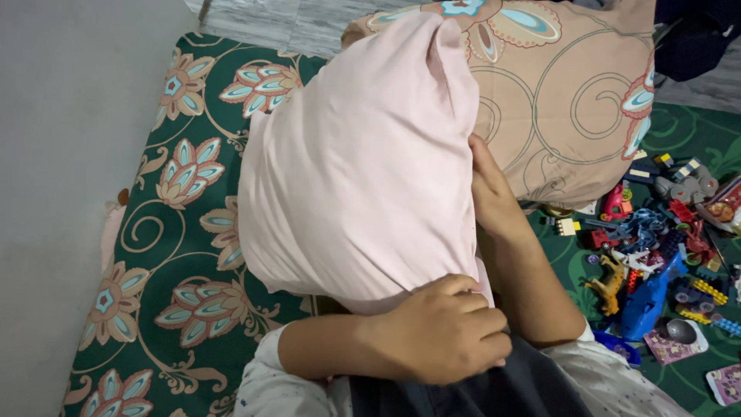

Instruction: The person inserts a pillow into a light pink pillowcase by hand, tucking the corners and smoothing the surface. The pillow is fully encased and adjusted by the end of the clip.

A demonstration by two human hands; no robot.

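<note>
A plump pale pink pillow [359, 162] stands upright in front of me over the green floral mattress [177, 232]. My left hand [444, 332] is closed in a fist on the pillow's bottom edge, bunching the fabric against my lap. My right hand [490, 189] grips the pillow's right side about halfway up, and its fingers are hidden behind the fabric. Just behind the pink pillow leans a tan pillow [571, 93] with a swirl and flower print.
A grey wall [69, 154] runs along the left of the mattress. A heap of small plastic toys and building bricks [656, 247] covers the green bedding to my right. Dark cloth [695, 38] lies at the top right corner.
</note>
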